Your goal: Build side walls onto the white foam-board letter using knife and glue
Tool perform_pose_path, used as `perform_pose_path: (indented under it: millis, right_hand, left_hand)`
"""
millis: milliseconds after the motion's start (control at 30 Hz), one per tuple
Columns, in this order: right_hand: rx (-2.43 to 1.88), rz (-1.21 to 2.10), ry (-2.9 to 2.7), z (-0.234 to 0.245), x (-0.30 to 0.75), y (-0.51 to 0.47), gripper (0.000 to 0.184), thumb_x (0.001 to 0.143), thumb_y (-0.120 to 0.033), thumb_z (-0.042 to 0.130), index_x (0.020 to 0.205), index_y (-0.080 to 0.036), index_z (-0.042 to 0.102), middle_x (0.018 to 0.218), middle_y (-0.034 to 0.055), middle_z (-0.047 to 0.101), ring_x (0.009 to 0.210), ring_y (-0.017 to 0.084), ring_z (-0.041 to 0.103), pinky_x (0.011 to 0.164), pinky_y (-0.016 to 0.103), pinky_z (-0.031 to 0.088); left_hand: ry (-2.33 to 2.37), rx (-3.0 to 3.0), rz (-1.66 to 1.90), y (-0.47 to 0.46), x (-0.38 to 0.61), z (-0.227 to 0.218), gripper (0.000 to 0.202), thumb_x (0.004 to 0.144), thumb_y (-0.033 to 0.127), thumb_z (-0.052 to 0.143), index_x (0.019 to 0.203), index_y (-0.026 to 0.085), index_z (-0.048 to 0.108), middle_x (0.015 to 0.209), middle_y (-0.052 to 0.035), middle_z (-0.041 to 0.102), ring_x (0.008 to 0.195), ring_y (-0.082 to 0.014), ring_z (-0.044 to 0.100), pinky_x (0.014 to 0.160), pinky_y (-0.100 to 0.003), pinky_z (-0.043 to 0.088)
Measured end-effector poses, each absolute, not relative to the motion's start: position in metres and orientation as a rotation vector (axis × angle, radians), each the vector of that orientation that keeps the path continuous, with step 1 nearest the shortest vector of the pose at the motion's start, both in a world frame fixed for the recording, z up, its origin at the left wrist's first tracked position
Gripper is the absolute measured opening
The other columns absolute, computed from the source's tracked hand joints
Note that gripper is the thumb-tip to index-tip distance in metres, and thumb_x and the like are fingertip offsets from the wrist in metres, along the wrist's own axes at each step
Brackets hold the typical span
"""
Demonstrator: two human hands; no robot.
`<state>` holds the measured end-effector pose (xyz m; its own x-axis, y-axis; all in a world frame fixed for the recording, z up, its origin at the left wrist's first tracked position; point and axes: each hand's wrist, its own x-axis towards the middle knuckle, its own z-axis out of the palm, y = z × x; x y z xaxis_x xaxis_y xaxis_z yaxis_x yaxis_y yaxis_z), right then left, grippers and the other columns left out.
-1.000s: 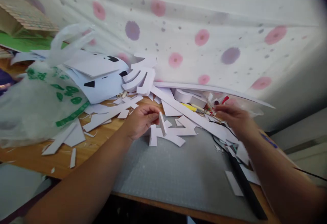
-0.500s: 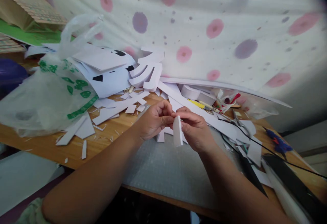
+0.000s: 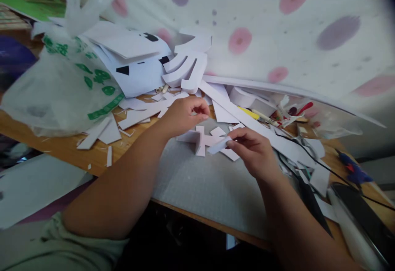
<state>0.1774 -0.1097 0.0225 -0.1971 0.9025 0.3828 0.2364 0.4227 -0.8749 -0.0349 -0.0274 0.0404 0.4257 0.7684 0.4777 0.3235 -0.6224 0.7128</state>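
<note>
My right hand (image 3: 254,149) pinches one end of a small white foam board strip (image 3: 218,146), held tilted above the grey mat (image 3: 203,188). Just left of the strip, a white foam board shape (image 3: 200,142) with upright side walls sits on the mat, partly hidden by the strip. My left hand (image 3: 188,116) hovers beyond that shape with fingers curled and thumb apart from them; nothing shows between them.
Foam board offcuts (image 3: 138,114) and a plastic bag (image 3: 61,94) lie at the left. Cut white letter-like pieces (image 3: 185,71) lean by the patterned curtain (image 3: 259,19). To the right are a glue gun (image 3: 353,168), a black cable (image 3: 314,157) and a phone-like black slab (image 3: 364,217).
Both hands were together on the strip; my left hand has let go and moved away. The strip has swung from upright to slanted in my right hand, and the view has tipped down.
</note>
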Motion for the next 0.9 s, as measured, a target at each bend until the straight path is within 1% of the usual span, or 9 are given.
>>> perform_pose_path:
  millis: [100,200,367,433,533,633,767,900]
  right_hand:
    - [-1.116,0.554,-1.961,0.011,0.17,-0.108,0.009,0.083,-0.014,0.061,0.087,-0.02,0.066,0.079,0.0026,0.064,0.071,0.014,0.059,0.064,0.028,0.048]
    - [-1.117,0.4,-2.088,0.002,0.163,-0.106,0.012,0.084,-0.011,0.058,0.09,-0.017,0.066,0.081,0.0043,0.065,0.072,0.015,0.058,0.065,0.028,0.047]
    - [-1.109,0.299,-2.137,-0.005,0.16,-0.104,0.012,0.085,-0.012,0.056,0.09,-0.017,0.065,0.082,0.0043,0.064,0.073,0.015,0.059,0.066,0.028,0.047]
    - [-1.113,0.285,-2.143,-0.006,0.16,-0.104,0.011,0.085,-0.012,0.056,0.09,-0.018,0.064,0.081,0.0043,0.064,0.073,0.016,0.059,0.066,0.028,0.047]
    - [-1.125,0.28,-2.161,-0.007,0.159,-0.104,0.011,0.085,-0.014,0.055,0.09,-0.019,0.064,0.082,0.0048,0.064,0.073,0.016,0.06,0.066,0.029,0.047]
    - [-1.136,0.271,-2.176,-0.007,0.159,-0.104,0.011,0.086,-0.015,0.055,0.09,-0.02,0.063,0.083,0.005,0.065,0.075,0.017,0.06,0.067,0.03,0.048]
    - [-1.133,0.243,-2.191,-0.009,0.158,-0.102,0.011,0.086,-0.015,0.054,0.09,-0.02,0.063,0.082,0.0051,0.064,0.073,0.017,0.06,0.065,0.03,0.047]
    - [-1.137,0.215,-2.212,-0.01,0.157,-0.102,0.01,0.086,-0.015,0.055,0.089,-0.02,0.063,0.082,0.0053,0.065,0.074,0.018,0.06,0.066,0.03,0.047]
  left_hand:
    - [0.982,2.502,0.979,-0.022,-0.032,0.033,0.006,0.078,0.02,0.062,0.083,0.018,0.065,0.09,-0.0028,0.067,0.093,-0.0203,0.057,0.085,-0.035,0.041]
    - [1.077,2.628,0.832,-0.019,-0.027,0.025,0.008,0.081,0.02,0.057,0.083,0.018,0.064,0.093,-0.0048,0.066,0.097,-0.0219,0.055,0.086,-0.036,0.041]
    - [1.238,2.52,0.616,-0.021,-0.029,0.027,0.011,0.08,0.023,0.053,0.08,0.019,0.063,0.086,-0.0027,0.065,0.079,-0.018,0.057,0.07,-0.031,0.04]
    - [1.208,2.486,0.564,-0.022,-0.034,0.032,0.013,0.077,0.021,0.053,0.082,0.019,0.065,0.088,-0.0027,0.066,0.078,-0.0177,0.057,0.069,-0.03,0.039]
    - [1.063,2.502,0.517,-0.024,-0.044,0.04,0.024,0.072,0.016,0.053,0.092,0.02,0.066,0.097,-0.0029,0.066,0.089,-0.0198,0.058,0.078,-0.031,0.04]
    - [0.916,2.55,0.481,-0.024,-0.049,0.044,0.032,0.069,0.015,0.058,0.099,0.021,0.065,0.106,-0.0027,0.065,0.103,-0.022,0.055,0.089,-0.032,0.037]
    - [0.863,2.554,0.4,-0.024,-0.046,0.039,0.043,0.062,0.016,0.069,0.104,0.021,0.063,0.116,-0.0052,0.06,0.114,-0.0262,0.05,0.095,-0.035,0.035]
    - [0.952,2.632,0.322,-0.024,-0.04,0.031,0.058,0.058,0.02,0.077,0.114,0.021,0.06,0.124,-0.0099,0.056,0.12,-0.0324,0.044,0.1,-0.042,0.03]
